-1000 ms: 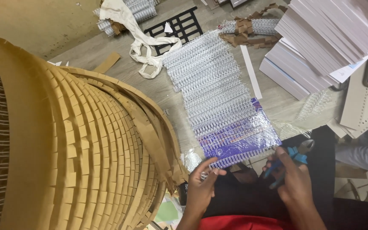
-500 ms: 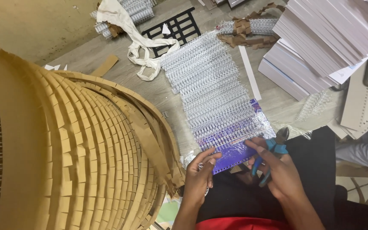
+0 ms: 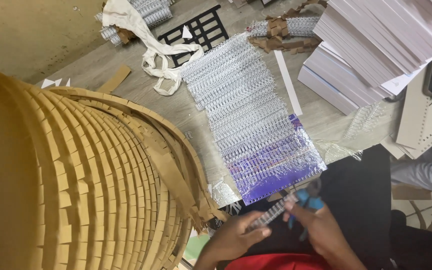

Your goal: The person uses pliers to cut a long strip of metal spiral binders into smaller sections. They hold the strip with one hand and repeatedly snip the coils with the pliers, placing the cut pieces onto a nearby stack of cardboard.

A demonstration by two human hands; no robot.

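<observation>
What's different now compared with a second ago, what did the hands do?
Both hands have drawn back from the purple sheet toward the body. The left hand now holds a short strip of wire binding lifted off the sheet's near edge; the right hand keeps the blue tool and touches the strip. The row of wire bindings, paper stacks and cardboard stayed put.

Your left hand [image 3: 238, 235] pinches a shiny metal wire coil [image 3: 271, 215]. Just beyond it lies the glossy purple cover [image 3: 276, 167]; left of that, matt brown cardboard strips [image 3: 91, 180], rough-edged.
</observation>
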